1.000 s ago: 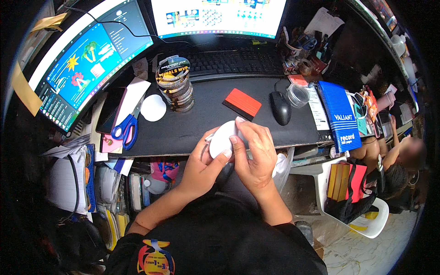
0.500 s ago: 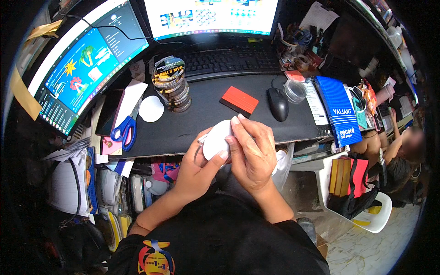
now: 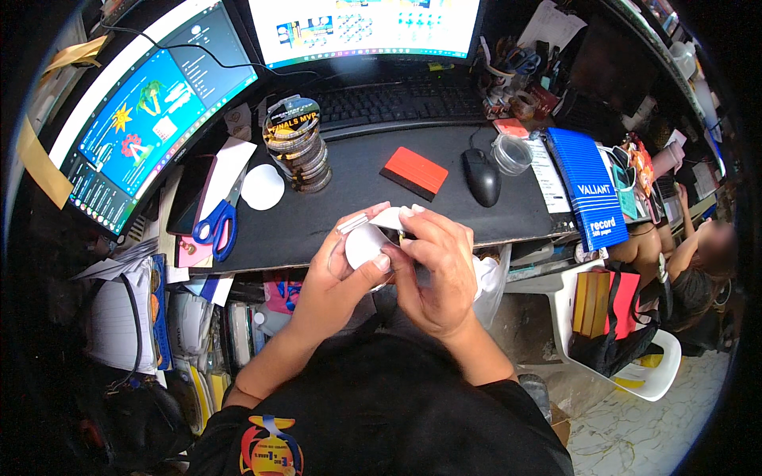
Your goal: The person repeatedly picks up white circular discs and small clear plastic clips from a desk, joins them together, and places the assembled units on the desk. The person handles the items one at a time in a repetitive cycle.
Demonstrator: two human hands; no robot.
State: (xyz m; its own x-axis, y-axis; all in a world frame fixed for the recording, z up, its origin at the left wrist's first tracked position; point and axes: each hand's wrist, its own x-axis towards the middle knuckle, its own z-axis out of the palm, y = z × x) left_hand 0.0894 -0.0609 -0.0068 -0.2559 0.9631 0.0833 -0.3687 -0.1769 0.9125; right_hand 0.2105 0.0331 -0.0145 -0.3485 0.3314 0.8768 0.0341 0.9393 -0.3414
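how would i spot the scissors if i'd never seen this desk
From the left monitor, come toward the person to the black desktop's left end. The scissors lie left of a flat white disc, set apart by their blue loop handles.

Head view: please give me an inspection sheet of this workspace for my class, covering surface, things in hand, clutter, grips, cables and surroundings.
Surface: dark desk, partly covered.
Things in hand: white disc; white piece beside it, whether joined unclear.
Clutter: stack of round discs, loose white circle, blue scissors, flat red tool, mouse, blue book.
Grips: left hand holds the white disc; right hand touches the white piece.
Cables: black cable crosses the left screen.
Surroundings: second lit screen, white chair bearing things, another person at right.
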